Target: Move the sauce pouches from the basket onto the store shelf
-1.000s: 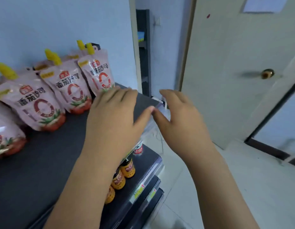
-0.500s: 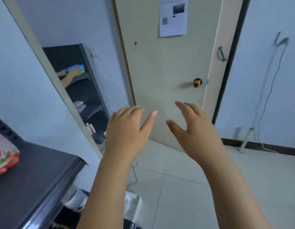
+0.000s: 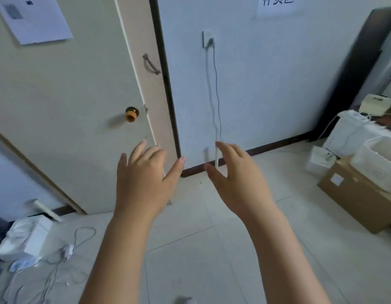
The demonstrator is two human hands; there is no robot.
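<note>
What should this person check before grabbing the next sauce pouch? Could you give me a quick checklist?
1. Left hand free, grip open: ok.
2. Right hand free, grip open: ok.
3. White basket on the cardboard box in sight: ok.
4. Pouches left in the basket: cannot tell, its inside is hidden.
5. Tiled floor toward the basket clear: ok; the loose cables lie off to the other side.
6. Shelf space: cannot tell, shelf out of view.

Stockroom: restock-area wall sign (image 3: 276,4), cardboard box (image 3: 357,200), bare tiled floor (image 3: 190,249).

cream door (image 3: 69,88) — brass knob (image 3: 131,113), brown box (image 3: 357,196)
</note>
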